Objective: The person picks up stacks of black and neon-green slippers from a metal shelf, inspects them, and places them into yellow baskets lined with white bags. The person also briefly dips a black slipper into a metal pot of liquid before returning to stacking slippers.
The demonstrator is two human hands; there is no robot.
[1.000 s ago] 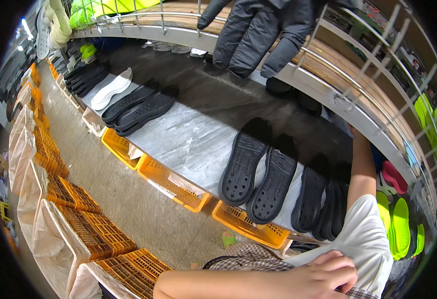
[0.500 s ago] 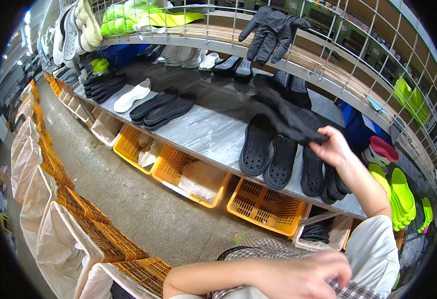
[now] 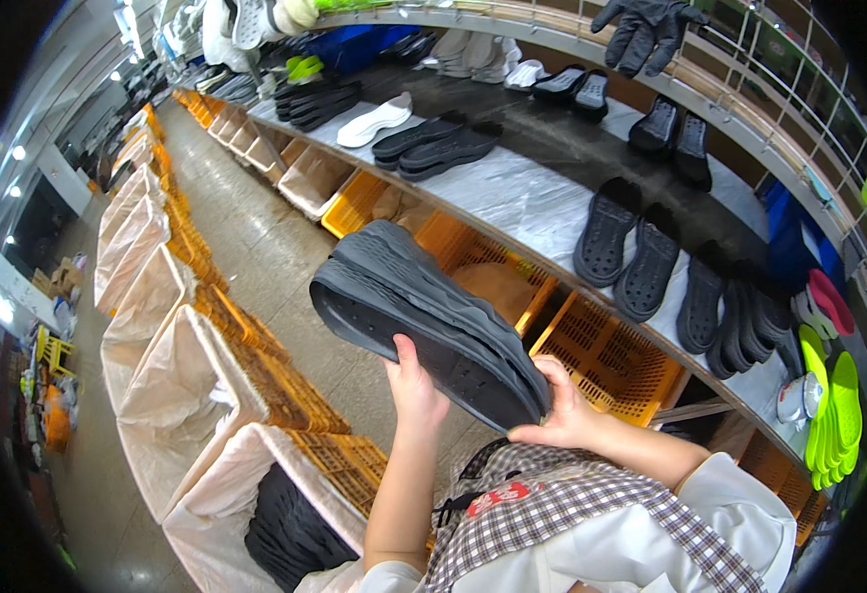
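A person in a checked apron grips a stack of black shoe soles above the aisle, beside a grey worktable. The left hand presses its thumb on the near face, fingers hidden from me; the right hand curls around the lower end. Nearest the person's left, a pale-lined basket holds a heap of black, ridged pieces. Beyond it, a row of lined orange crates runs down the aisle, contents hidden from here. Under the tabletop, one orange crate shows a brownish sheet inside; the next crate shows its slotted walls. More black soles lie on the table.
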